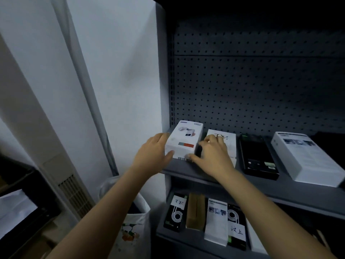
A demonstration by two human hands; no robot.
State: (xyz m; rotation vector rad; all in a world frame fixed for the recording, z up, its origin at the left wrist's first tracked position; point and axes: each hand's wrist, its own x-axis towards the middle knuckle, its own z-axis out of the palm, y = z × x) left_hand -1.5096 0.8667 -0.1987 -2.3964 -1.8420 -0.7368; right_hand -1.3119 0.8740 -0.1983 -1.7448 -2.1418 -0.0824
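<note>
A white rectangular cardboard box point(183, 141), printed with a picture of a pale handheld device, an orange stripe and a barcode at its near end, is at the left end of the upper grey metal shelf point(291, 193), close to the left upright; whether it rests fully on the shelf cannot be told. The left hand point(155, 152) grips its left side, with the fingers point(162, 136) curled over the left edge and the thumb pressed on the near end. The right hand point(212, 152) holds the right side, its thumb laid along the near right corner by the barcode. Its fingers are bent down between this box and its neighbour. That neighbour, just to the right, is a flat white box with handwritten black characters point(226, 137), partly covered by the right hand. Further right lie a glossy black flat box point(257, 157) and a large white printed box point(306, 159). Behind them stands a dark grey perforated back panel point(261, 81). On the lower grey shelf point(177, 240) lie a black box with a white coil drawing point(175, 214) and a brown cardboard box point(196, 212). Near left of the shelving is a white plastic bag with an orange fruit print point(130, 232).
</note>
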